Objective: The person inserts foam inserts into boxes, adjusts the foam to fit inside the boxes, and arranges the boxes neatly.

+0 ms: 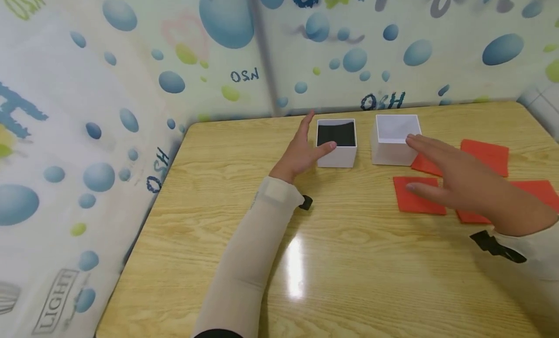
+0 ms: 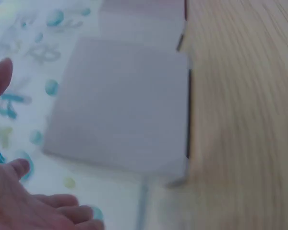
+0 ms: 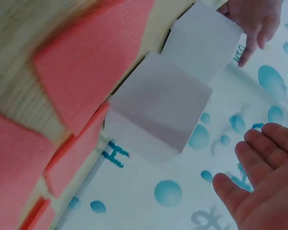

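Two white open-topped boxes stand side by side at the back of the table. The left box (image 1: 336, 157) has black material (image 1: 336, 134) inside; in the right box (image 1: 395, 153) only pale inner walls show. My left hand (image 1: 301, 151) is at the left box's near left side, thumb and fingers spread; whether it touches the box I cannot tell. My right hand (image 1: 463, 178) hovers over several red cloth-like squares (image 1: 419, 202), its fingertips in front of the right box's corner. In the right wrist view this hand (image 3: 264, 177) holds nothing.
The wood-grain table (image 1: 209, 231) meets a bubble-printed curtain (image 1: 284, 61) behind and on the left. Further red squares (image 1: 486, 156) lie on the right side, some partly hidden by the right hand. A light reflection shines on the table's middle.
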Demonstrator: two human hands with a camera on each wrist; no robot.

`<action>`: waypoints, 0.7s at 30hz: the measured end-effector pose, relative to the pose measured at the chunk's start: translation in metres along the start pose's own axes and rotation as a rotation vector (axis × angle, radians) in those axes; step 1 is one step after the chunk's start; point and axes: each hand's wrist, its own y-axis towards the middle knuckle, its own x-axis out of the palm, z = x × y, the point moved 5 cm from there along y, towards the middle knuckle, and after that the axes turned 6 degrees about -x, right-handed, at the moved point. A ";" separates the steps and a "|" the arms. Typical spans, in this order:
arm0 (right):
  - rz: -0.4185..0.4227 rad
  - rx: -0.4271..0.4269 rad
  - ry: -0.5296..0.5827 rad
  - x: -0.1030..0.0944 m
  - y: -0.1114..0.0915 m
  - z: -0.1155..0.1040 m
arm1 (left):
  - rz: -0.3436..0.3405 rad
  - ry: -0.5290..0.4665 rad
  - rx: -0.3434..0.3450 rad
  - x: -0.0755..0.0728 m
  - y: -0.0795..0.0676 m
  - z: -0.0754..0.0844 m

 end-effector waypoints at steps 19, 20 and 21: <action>0.094 0.117 0.053 -0.006 -0.025 0.034 | 0.051 0.036 0.243 0.092 -0.009 0.097; 0.096 0.117 0.060 -0.006 -0.025 0.035 | 0.048 0.037 0.229 0.098 -0.007 0.097; 0.098 0.116 0.066 -0.006 -0.025 0.036 | 0.045 0.037 0.213 0.103 -0.006 0.096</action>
